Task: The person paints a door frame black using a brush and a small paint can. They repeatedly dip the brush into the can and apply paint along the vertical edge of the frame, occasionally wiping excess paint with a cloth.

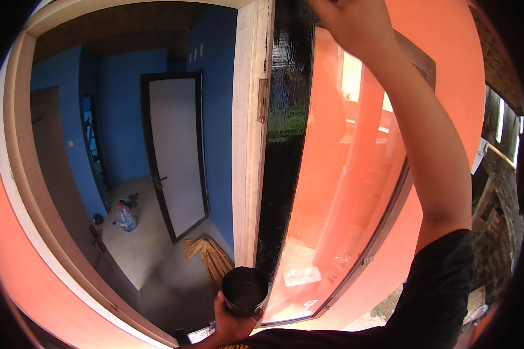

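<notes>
My left hand point(236, 323) is wrapped round a small round paint can point(244, 289), held upright low in front of the door frame. Its inside is black; how full it is I cannot tell. My right arm reaches high, and my right hand point(355, 26) is at the top edge of the picture, beside a black window or door leaf point(280, 168). The fingers are curled together, but what they hold is cut off from view. The leaf's black upright shines wet and streaky next to its glass pane point(343, 174), which reflects orange.
A pale bare wooden frame point(247, 134) borders the doorway. Inside are blue walls point(122, 116), a white door with a dark edge point(177, 145), a clear water jug point(124, 217) and a tan cloth point(211, 259) on tiles. An orange wall point(454, 70) stands on the right.
</notes>
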Demonstrator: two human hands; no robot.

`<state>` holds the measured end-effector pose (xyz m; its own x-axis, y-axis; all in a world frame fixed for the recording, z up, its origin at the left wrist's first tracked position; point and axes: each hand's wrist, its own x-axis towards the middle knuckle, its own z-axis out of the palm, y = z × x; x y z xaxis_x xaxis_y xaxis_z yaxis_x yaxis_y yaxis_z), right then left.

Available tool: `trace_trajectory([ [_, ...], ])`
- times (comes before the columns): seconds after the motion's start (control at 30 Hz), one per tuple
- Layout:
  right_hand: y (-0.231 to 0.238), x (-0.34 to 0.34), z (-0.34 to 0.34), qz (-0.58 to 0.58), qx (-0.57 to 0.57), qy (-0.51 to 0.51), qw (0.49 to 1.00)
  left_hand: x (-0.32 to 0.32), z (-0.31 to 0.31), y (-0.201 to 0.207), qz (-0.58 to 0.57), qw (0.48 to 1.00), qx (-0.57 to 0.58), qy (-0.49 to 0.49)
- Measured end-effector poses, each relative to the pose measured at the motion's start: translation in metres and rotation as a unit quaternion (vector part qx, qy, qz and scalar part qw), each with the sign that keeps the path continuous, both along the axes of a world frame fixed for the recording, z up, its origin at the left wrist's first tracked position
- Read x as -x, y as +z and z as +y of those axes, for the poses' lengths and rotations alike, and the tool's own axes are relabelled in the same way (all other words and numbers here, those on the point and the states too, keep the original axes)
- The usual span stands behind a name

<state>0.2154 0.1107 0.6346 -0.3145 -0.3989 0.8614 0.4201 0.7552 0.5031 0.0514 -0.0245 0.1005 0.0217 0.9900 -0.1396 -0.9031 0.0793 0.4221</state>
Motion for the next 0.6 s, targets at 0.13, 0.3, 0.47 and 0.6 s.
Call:
trace_trajectory([
  [0.13,-0.061,-0.007,0.014,-0.009,0.049,-0.029,0.998,0.005,-0.002,0.006,0.023,0.999,-0.023,-0.010],
  [0.3,-0.085,-0.027,-0.024,0.032,0.208,0.022,0.977,0.006,0.000,0.003,0.008,1.000,-0.016,-0.005],
  [0.47,-0.044,-0.037,-0.011,0.181,0.103,0.028,0.978,0.002,0.000,0.006,-0.001,1.000,-0.005,-0.006],
  [0.6,-0.023,-0.020,0.002,0.187,0.094,0.182,0.961,0.002,-0.001,0.003,-0.001,1.000,-0.012,-0.007],
])
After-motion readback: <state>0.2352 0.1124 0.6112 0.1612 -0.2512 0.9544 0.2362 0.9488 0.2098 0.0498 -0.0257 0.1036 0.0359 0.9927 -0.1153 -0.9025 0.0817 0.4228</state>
